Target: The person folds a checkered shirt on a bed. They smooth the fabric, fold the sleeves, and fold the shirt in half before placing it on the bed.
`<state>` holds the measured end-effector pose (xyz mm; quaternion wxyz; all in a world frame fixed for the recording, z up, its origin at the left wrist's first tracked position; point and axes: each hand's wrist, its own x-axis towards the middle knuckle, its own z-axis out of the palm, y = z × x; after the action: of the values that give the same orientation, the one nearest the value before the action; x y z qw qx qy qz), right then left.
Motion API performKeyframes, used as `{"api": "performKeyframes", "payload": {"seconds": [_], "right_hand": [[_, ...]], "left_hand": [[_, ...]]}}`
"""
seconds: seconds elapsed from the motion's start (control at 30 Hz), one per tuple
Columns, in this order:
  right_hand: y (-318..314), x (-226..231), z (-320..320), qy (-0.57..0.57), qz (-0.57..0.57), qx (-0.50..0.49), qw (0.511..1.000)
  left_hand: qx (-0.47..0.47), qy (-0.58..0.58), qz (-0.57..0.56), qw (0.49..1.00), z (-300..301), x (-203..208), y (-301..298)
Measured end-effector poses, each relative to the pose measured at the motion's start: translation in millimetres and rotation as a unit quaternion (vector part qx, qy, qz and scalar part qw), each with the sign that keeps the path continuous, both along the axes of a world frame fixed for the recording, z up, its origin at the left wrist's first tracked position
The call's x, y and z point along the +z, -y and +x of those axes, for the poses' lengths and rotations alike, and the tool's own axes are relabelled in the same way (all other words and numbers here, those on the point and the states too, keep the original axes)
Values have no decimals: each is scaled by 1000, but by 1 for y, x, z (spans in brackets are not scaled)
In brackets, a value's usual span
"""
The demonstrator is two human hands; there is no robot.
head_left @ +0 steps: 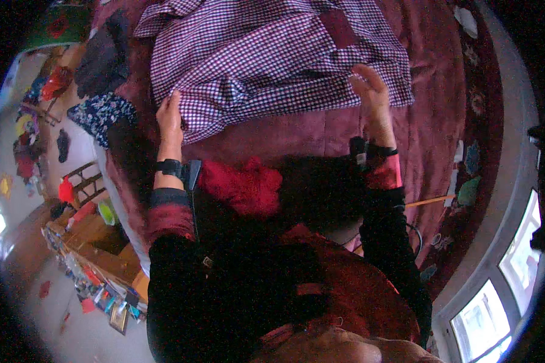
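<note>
A checked shirt (272, 57) in dark and white squares lies spread on the maroon bed cover (272, 133), with creases across it and a plain maroon patch near its upper right. At its lower left edge, my left hand (171, 121) is closed on the cloth; part of the grip is hidden. My right hand (372, 94) is over the shirt's lower right part, its fingers curved and apart, holding nothing that shows. Both wrists wear dark bands.
Dark clothing (105, 57) and a floral cloth (106, 115) lie on the bed's left side. A red cloth (242, 186) is close to my body. Wooden furniture (100, 245) stands at the left, and windows (481, 317) are at the lower right.
</note>
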<state>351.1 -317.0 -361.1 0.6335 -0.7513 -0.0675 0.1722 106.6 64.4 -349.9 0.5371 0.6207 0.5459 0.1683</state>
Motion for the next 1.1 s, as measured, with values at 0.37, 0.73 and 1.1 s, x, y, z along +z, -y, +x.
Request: {"api": "performKeyframes", "payload": {"seconds": [0.37,0.73,1.1], "right_hand": [[-23,-37,-9,176,-380,134,898],[-28,-39,0,155,-350,85,920],[-51,-8,-33,-9,-52,135,989]], "left_hand": [[-89,-89,80,989,-15,-14,-1],[-196,-321,205,903,-15,-19,2],[-357,2,464,810,54,4,100]]}}
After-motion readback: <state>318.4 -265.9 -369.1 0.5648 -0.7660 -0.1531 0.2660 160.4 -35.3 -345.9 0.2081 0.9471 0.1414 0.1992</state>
